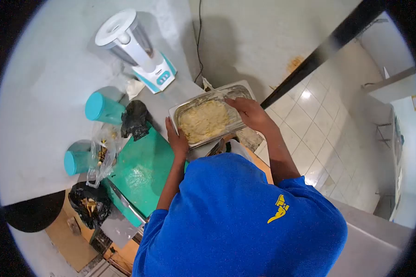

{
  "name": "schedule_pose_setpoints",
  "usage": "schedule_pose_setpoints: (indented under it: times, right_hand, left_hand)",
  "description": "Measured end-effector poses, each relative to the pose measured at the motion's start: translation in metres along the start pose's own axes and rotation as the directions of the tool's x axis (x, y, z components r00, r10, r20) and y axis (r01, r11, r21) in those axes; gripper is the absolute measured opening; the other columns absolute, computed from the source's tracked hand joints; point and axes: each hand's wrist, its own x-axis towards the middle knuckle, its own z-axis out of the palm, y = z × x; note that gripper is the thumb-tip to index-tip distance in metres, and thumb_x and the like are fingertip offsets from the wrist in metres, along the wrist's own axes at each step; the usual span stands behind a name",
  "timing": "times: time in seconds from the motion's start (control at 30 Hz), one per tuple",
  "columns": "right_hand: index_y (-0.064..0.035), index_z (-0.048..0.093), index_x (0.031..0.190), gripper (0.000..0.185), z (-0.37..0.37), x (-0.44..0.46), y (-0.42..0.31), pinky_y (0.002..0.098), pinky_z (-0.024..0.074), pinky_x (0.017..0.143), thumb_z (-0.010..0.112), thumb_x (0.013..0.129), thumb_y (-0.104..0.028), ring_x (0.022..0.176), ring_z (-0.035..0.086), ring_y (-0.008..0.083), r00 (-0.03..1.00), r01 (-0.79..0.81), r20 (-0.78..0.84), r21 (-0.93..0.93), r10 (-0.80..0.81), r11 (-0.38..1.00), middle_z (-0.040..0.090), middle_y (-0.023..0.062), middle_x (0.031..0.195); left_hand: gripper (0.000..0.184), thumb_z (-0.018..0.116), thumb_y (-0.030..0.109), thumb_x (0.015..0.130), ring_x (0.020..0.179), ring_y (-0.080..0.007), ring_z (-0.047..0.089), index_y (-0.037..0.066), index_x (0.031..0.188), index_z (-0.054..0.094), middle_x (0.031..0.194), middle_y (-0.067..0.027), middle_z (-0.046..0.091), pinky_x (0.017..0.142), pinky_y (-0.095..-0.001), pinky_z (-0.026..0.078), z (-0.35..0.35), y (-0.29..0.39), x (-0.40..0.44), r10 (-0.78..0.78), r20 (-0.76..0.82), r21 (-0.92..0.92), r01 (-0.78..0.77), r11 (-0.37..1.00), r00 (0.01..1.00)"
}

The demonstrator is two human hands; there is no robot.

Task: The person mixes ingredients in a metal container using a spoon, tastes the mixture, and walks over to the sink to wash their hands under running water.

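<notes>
Near the green board (pixel 141 159), we're seeing the metal tray (pixel 241 87), pale mixture (pixel 203 119) covering most of it, right end barer; we're calling it partway, mixture in, not yet even. Left hand (pixel 177 140) is bracing a corner, right hand (pixel 249 112) is curling over the right end; we're not telling either grip.

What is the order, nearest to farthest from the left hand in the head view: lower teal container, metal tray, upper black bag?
1. Metal tray: the left hand touches its left side.
2. Upper black bag: left of that hand.
3. Lower teal container: farthest left.
</notes>
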Motion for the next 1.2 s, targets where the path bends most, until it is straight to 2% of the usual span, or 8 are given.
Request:
schedule_pose_setpoints:
  times: [0.13,0.33,0.43,0.53,0.73,0.93,1.03,1.2]
  right_hand:
    - [-0.0127,0.048,0.129,0.052,0.006,0.004,0.003,0.0410,0.0427,0.074,0.046,0.079,0.004,0.079,0.052,0.0344,0.997,0.010,0.076,-0.053,-0.006,0.999,0.050,0.0181,0.083]
    - [-0.0085,0.042,0.133,0.043,0.006,0.002,-0.003,0.0360,0.0427,0.090,0.045,0.091,-0.007,0.105,0.054,0.0331,0.996,-0.092,0.005,0.046,0.091,0.995,0.055,0.0203,0.115]
    - [-0.0107,0.039,0.135,0.043,0.004,0.001,-0.009,0.0372,0.0380,0.100,0.046,0.093,-0.018,0.120,0.047,0.0311,0.975,-0.219,0.023,0.259,0.221,0.941,0.046,0.0159,0.133]
    - [-0.0095,0.040,0.134,0.044,0.008,0.000,-0.004,0.0358,0.0375,0.100,0.048,0.093,-0.022,0.122,0.046,0.0290,0.965,-0.259,0.028,0.291,0.262,0.921,0.047,0.0155,0.132]
    - [-0.0096,0.047,0.129,0.043,0.028,-0.013,0.020,0.0355,0.0412,0.096,0.055,0.090,-0.023,0.117,0.050,0.0309,0.937,-0.342,0.018,0.251,0.349,0.905,0.051,0.0181,0.127]
    - [-0.0123,0.057,0.119,0.036,0.035,-0.027,0.047,0.0406,0.0478,0.086,0.059,0.084,-0.022,0.099,0.060,0.0350,0.910,-0.413,-0.077,-0.074,0.407,0.908,0.061,0.0192,0.108]
    - [-0.0077,0.058,0.116,0.035,0.033,-0.030,0.051,0.0398,0.0469,0.086,0.058,0.083,-0.019,0.098,0.059,0.0355,0.871,-0.489,-0.025,-0.158,0.491,0.858,0.060,0.0193,0.110]
    - [-0.0136,0.058,0.118,0.036,0.034,-0.033,0.061,0.0437,0.0490,0.080,0.058,0.083,-0.024,0.091,0.061,0.0357,0.860,-0.491,0.007,-0.255,0.510,0.833,0.063,0.0190,0.100]
  left_hand:
    - [0.057,0.045,-0.001,0.083,0.129,-0.0336,0.033,-0.003,0.137,0.026,0.140,-0.0216,0.033,0.107,-0.0367,0.026,-0.002,0.005,0.000,0.002,-0.004,0.027,-0.002,1.000,1.000]
    - [0.057,0.045,-0.002,0.083,0.129,-0.0340,0.033,-0.003,0.137,0.027,0.139,-0.0222,0.034,0.107,-0.0369,0.026,0.000,-0.002,0.001,0.061,-0.024,0.022,-0.061,0.998,0.998]
    - [0.057,0.044,-0.002,0.083,0.129,-0.0344,0.033,-0.003,0.137,0.026,0.139,-0.0228,0.033,0.107,-0.0368,0.026,0.000,0.000,0.002,0.040,-0.010,0.027,-0.040,0.999,0.999]
    - [0.057,0.044,-0.002,0.083,0.129,-0.0347,0.033,-0.004,0.137,0.025,0.139,-0.0234,0.034,0.107,-0.0369,0.026,-0.004,0.007,-0.001,-0.003,0.000,-0.018,0.003,1.000,1.000]
    - [0.056,0.045,-0.002,0.084,0.126,-0.0356,0.036,-0.004,0.137,0.026,0.137,-0.0241,0.036,0.106,-0.0377,0.028,-0.002,0.005,0.001,0.008,-0.023,-0.080,-0.010,0.997,1.000]
    - [0.055,0.045,-0.003,0.083,0.126,-0.0358,0.037,-0.005,0.136,0.028,0.136,-0.0244,0.037,0.106,-0.0375,0.028,-0.001,0.008,0.001,0.042,-0.071,-0.081,-0.048,0.996,0.997]
    - [0.054,0.045,-0.002,0.084,0.126,-0.0355,0.037,-0.005,0.135,0.029,0.136,-0.0244,0.037,0.105,-0.0375,0.028,-0.001,0.007,-0.003,0.029,-0.066,-0.065,-0.033,0.997,0.997]
    - [0.055,0.046,-0.002,0.084,0.126,-0.0355,0.036,-0.004,0.136,0.028,0.136,-0.0242,0.037,0.105,-0.0373,0.028,0.002,0.004,0.001,0.044,-0.076,-0.092,-0.051,0.994,0.996]
